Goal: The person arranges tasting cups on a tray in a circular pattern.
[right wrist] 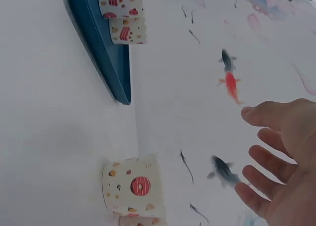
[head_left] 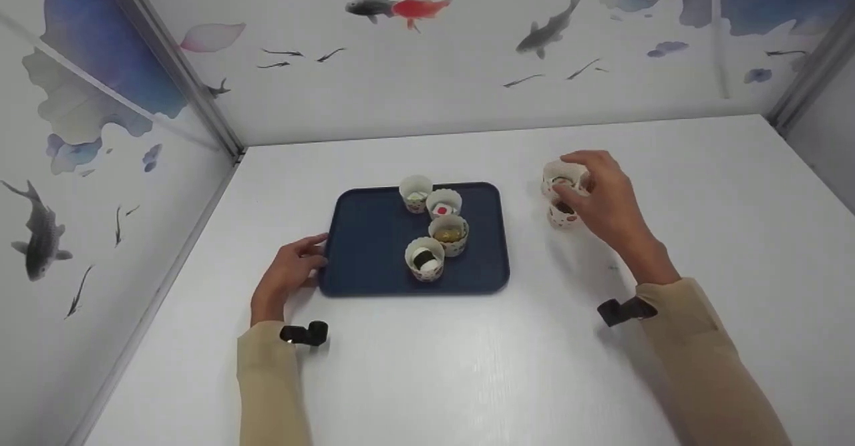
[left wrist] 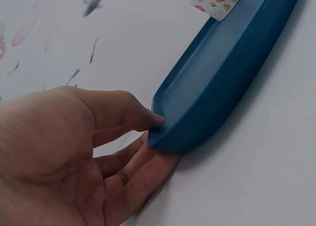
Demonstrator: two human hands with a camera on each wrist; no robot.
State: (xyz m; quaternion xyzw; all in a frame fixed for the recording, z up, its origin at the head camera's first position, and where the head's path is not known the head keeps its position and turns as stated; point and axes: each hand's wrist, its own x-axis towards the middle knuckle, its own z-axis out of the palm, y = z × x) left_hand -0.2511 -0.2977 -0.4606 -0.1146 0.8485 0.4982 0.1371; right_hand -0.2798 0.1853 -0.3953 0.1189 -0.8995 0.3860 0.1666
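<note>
My left hand (head_left: 288, 274) holds the left edge of a dark blue tray (head_left: 367, 246). In the left wrist view, its thumb lies on the tray's rim and the other fingers touch the outer side. Several printed paper cups stand on the tray, among them one with a black-banded white piece (head_left: 425, 260) and one with a golden-brown piece (head_left: 449, 235). My right hand (head_left: 609, 199) hovers over two more paper cups, a back cup (head_left: 549, 175) and a front cup (head_left: 563, 217). In the right wrist view its fingers are spread, apart from the donut-print cup (right wrist: 129, 185).
The white table (head_left: 427, 366) reaches back to a wall panel (head_left: 427, 85) painted with fish. Another painted panel (head_left: 100, 185) rises on the left. Black wrist cameras sit on both sleeves.
</note>
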